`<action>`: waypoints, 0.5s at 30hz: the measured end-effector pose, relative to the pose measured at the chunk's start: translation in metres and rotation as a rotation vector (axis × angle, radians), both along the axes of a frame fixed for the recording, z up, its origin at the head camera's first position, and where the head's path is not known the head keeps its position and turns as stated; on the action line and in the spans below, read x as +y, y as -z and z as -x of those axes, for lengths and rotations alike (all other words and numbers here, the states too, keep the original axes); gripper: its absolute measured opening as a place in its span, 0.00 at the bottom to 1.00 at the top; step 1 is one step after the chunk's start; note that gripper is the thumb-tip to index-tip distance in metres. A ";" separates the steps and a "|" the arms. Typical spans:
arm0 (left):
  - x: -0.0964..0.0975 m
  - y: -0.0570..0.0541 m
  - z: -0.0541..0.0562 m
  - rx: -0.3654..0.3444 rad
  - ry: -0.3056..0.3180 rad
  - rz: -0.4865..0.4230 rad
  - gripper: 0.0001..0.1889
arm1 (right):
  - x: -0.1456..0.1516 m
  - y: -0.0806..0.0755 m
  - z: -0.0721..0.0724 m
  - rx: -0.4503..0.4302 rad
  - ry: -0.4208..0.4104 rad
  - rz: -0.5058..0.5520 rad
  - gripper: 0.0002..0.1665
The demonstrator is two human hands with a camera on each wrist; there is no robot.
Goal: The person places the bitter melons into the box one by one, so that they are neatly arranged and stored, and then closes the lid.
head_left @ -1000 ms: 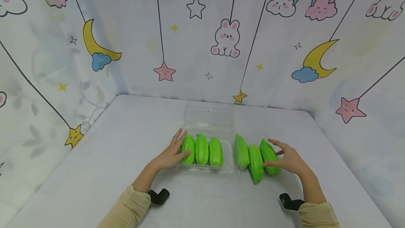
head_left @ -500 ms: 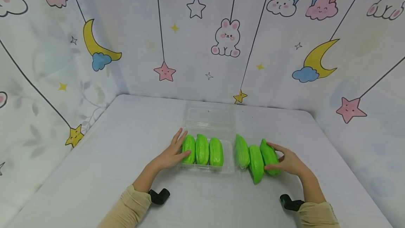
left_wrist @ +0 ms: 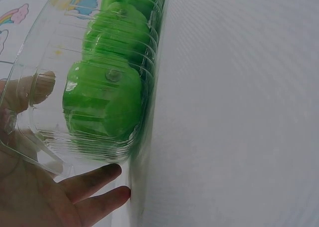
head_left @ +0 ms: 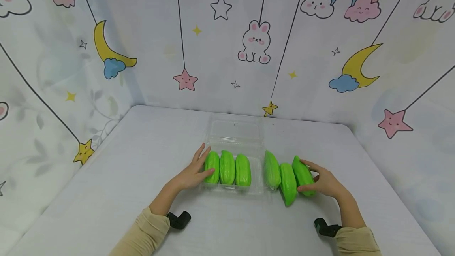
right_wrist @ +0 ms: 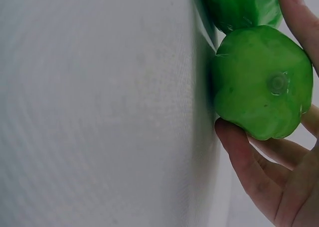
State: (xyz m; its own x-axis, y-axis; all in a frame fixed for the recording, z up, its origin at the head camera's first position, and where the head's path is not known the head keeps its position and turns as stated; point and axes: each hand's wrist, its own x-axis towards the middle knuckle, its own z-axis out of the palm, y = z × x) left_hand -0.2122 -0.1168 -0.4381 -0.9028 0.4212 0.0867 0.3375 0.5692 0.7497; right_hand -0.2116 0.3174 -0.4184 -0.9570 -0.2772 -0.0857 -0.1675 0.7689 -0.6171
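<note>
Green pod (head_left: pixel 303 174), ridged and glossy, is the rightmost of three outside the clear container (head_left: pixel 256 177), just beside the middle pod (head_left: pixel 288 184). My right hand (head_left: pixel 325 180) grasps it, thumb on the near side, fingers on the far side. My left hand (head_left: pixel 192 175) is unclenched at the container's left end, fingers straight and spread, thumb over the leftmost packed pod (head_left: pixel 212 161). Three pods stand side by side within, toward the left; the lid (head_left: pixel 234 131) lies back on the white table (head_left: pixel 153 141).
</note>
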 end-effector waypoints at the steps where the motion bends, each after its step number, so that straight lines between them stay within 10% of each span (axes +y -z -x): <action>1: 0.000 0.000 0.000 -0.002 0.001 -0.001 0.39 | 0.000 0.000 0.000 0.000 0.000 -0.001 0.58; 15: 0.001 -0.002 -0.001 -0.009 0.006 -0.006 0.40 | -0.001 -0.002 -0.002 0.006 0.025 -0.004 0.58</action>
